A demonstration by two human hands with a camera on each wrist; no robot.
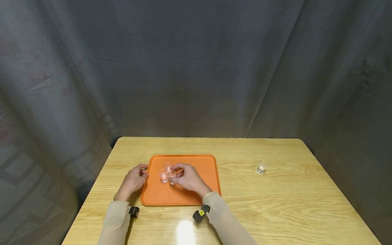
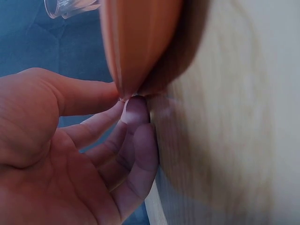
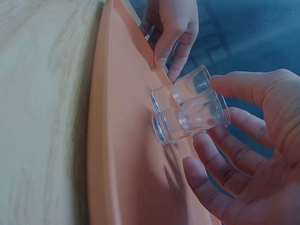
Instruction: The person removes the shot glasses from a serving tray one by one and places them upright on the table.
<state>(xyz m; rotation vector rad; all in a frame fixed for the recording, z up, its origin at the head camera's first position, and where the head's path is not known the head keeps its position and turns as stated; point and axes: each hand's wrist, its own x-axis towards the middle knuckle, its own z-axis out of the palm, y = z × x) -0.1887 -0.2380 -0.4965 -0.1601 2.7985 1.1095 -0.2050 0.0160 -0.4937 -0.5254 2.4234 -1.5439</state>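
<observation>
An orange tray (image 1: 193, 195) lies on the table with three small clear shot glasses standing close together on it. My right hand (image 1: 190, 177) pinches the right-hand shot glass (image 3: 204, 115) near its rim between thumb and fingers. Right beside that one are the left shot glass (image 1: 163, 177) and the back shot glass (image 1: 167, 165). At the tray's left edge, my left hand (image 1: 134, 180) grips the rim, thumb over the top and fingers curled below, as the left wrist view shows. The base of the pinched glass seems to touch the tray.
Off to the right, another shot glass (image 1: 261, 167) stands alone on the wooden table (image 1: 291, 194). A dark grey curtain (image 1: 183, 68) hangs behind the table and along its sides.
</observation>
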